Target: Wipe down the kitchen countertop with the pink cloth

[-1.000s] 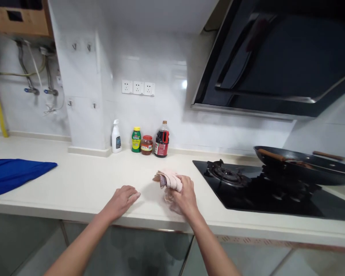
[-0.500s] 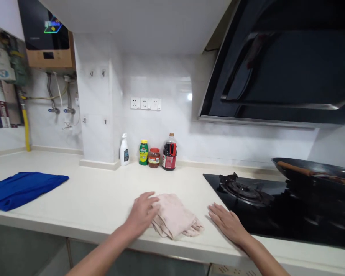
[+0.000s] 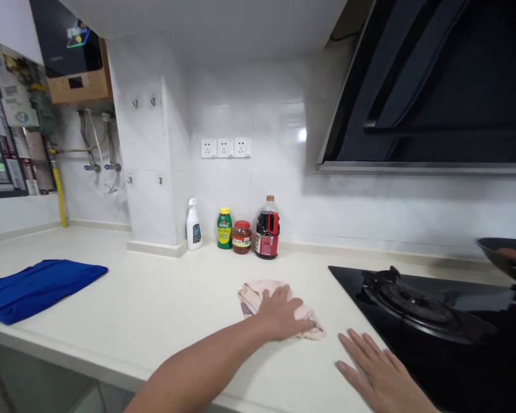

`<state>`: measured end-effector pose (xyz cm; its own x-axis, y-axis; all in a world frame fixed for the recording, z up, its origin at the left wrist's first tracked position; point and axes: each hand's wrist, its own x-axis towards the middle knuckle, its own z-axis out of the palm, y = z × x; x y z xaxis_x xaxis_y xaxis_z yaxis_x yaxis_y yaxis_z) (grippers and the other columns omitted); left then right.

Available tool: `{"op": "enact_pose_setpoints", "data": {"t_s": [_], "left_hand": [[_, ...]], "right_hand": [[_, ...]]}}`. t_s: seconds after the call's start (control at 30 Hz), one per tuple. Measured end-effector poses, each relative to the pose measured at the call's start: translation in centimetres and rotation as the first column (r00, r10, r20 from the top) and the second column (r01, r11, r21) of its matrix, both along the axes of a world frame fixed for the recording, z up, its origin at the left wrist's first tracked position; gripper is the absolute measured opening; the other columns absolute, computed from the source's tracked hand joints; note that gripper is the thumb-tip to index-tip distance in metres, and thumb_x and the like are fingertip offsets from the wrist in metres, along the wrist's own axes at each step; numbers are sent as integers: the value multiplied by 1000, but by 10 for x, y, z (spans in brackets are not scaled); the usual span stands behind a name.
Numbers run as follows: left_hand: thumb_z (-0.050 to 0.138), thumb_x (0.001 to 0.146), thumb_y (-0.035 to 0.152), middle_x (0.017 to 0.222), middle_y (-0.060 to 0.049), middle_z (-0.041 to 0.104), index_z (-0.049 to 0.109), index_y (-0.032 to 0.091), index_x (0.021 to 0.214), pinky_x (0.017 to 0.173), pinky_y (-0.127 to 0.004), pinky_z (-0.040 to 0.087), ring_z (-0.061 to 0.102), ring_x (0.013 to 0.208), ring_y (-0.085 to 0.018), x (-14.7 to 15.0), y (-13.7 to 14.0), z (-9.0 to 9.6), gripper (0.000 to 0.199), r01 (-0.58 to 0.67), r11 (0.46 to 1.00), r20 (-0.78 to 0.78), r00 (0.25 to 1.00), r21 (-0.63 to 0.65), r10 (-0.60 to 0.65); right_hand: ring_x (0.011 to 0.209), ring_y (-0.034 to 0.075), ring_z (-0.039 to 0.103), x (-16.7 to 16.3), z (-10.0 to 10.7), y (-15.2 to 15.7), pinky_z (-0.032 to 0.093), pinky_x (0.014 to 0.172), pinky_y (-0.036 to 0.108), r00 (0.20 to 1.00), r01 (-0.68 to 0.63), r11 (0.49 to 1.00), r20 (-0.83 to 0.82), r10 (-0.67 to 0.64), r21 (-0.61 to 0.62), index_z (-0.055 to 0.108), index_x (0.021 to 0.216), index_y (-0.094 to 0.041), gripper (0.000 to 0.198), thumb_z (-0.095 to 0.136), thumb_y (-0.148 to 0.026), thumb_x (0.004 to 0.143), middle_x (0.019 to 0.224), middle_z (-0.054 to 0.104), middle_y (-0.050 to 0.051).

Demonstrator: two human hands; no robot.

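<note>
A crumpled pale pink cloth [image 3: 258, 289] lies on the cream countertop [image 3: 155, 321], partly covered by my left hand [image 3: 281, 315]. The fingers of that hand are bent over the cloth and press it down, with the thumb near its right edge. To the right, my right hand [image 3: 374, 367] rests palm down beside the black cooktop [image 3: 447, 275], fingers stretched out and nothing held. A blue cloth [image 3: 43, 287] is spread flat on the left part of the counter, apart from both hands.
Against the back wall stand a white spray bottle [image 3: 194, 226], a green bottle [image 3: 224, 229], a red-lidded jar [image 3: 241, 238] and a large dark sauce bottle [image 3: 267, 232]. A gas burner [image 3: 413, 301] and a wok [image 3: 507, 258] are at right, below the range hood [image 3: 438, 97].
My left hand has moved from the pink cloth's left edge onto its top, and the cloth's folds have shifted. My right hand still lies flat by the cooktop. The view has turned somewhat.
</note>
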<state>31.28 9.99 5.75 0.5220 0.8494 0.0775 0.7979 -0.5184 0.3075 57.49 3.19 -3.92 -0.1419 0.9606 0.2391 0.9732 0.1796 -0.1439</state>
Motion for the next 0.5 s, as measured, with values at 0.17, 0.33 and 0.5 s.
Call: {"op": "enact_pose_setpoints", "data": {"t_s": [0.17, 0.33, 0.5], "left_hand": [[25, 75, 91, 166, -13, 22, 44, 26, 147, 122, -54, 14, 11, 154, -34, 20, 74, -6, 99, -140, 984, -51, 988, 113, 146], [24, 78, 88, 161, -11, 33, 48, 30, 144, 119, -65, 7, 15, 151, -39, 5, 132, -2, 91, -291, 949, -87, 949, 122, 302], [24, 82, 83, 163, -8, 30, 45, 40, 145, 110, -78, 2, 13, 150, -47, -82, 164, 4, 80, -502, 858, -101, 853, 104, 512]], "right_hand": [[149, 30, 21, 8, -10, 3, 25, 121, 59, 1000, -16, 1000, -14, 16, 24, 35, 153, -37, 75, 36, -79, 91, 160, 26, -5], [150, 29, 21, 7, -2, 2, 22, 122, 59, 1000, -9, 1000, 1, 9, -14, 36, 152, -39, 72, 36, -78, 92, 161, 24, -5], [149, 32, 22, 12, -2, 4, 24, 121, 58, 1000, 2, 999, -24, -3, -46, 40, 151, -40, 75, 39, -79, 87, 159, 28, -6]]}}
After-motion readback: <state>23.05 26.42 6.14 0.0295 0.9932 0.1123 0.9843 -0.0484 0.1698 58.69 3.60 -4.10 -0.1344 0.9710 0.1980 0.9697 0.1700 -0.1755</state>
